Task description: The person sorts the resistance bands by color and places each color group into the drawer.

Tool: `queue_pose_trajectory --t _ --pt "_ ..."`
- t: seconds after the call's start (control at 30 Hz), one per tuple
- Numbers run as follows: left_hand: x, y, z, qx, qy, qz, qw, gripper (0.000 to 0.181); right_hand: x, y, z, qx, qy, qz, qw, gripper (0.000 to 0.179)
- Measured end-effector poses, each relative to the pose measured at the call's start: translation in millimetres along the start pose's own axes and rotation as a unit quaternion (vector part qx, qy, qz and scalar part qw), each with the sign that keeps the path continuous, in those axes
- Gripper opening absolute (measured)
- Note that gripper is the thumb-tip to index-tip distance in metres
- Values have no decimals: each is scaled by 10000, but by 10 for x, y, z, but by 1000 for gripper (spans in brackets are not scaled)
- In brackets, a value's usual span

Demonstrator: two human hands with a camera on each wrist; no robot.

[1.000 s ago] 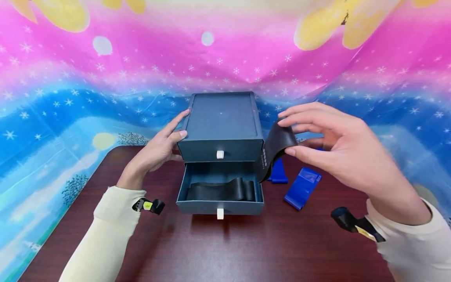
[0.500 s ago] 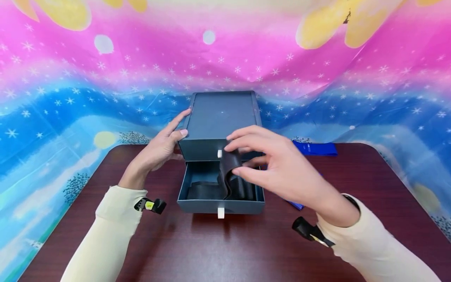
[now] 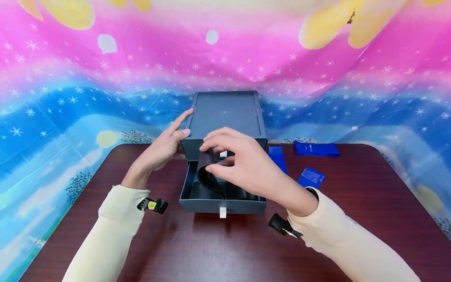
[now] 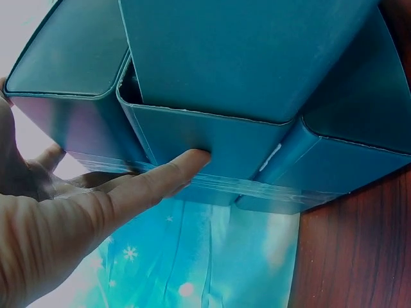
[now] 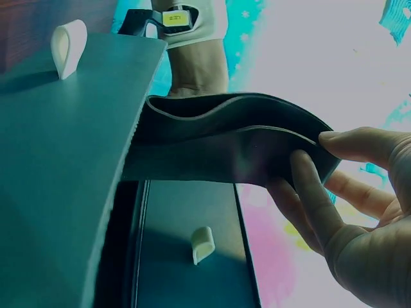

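A dark grey two-drawer box (image 3: 225,113) stands at the back of the table, its lower drawer (image 3: 201,206) pulled out. My left hand (image 3: 156,150) rests against the box's left side with fingers extended; in the left wrist view its thumb (image 4: 173,173) presses the side wall. Over the lower drawer, my right hand (image 3: 243,164) pinches a folded black resistance band (image 3: 205,160) between thumb and fingers. The band's lower end hangs into the drawer, where another black band (image 3: 199,191) lies. In the right wrist view the held band (image 5: 199,160) shows as an open loop.
Right of the box, several blue bands lie on the brown table (image 3: 352,211): a printed one (image 3: 317,149) near the back edge, a folded one (image 3: 311,177) and one beside the box (image 3: 277,158). A patterned backdrop (image 3: 211,70) rises behind the table.
My right hand has carried the black band leftward from beside the box to over the open lower drawer and down into it. The left hand has stayed on the box.
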State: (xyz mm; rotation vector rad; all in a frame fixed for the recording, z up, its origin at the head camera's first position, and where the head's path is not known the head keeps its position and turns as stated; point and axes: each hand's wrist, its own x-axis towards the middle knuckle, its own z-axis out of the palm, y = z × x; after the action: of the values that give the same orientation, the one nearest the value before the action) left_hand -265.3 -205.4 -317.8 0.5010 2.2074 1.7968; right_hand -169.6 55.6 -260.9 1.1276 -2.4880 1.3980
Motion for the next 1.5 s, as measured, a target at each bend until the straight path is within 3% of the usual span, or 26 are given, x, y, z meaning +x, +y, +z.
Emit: queue_pose_trajectory --t 0.4,0.63,0.73,0.9,1.2,1.5 --pt "-7 -8 -3 -25 27 -9 10000 60 142 82 206 45 -163 -22 9999 29" --pt "-5 -7 -11 364 171 -14 9992 61 168 115 342 212 -294 -54 9993 27" --pt "-8 -2 6 266 150 -14 9995 61 146 139 333 162 -312 -45 9994 27" --pt "-14 0 18 -44 82 -37 10000 60 35 221 249 -137 -418 227 9988 27" --pt "-7 -3 12 -48 75 -44 10000 61 -235 387 101 -908 -812 571 9909 29" --pt "6 -15 23 -57 71 -19 10000 61 -416 515 67 -1644 -902 838 9787 27"
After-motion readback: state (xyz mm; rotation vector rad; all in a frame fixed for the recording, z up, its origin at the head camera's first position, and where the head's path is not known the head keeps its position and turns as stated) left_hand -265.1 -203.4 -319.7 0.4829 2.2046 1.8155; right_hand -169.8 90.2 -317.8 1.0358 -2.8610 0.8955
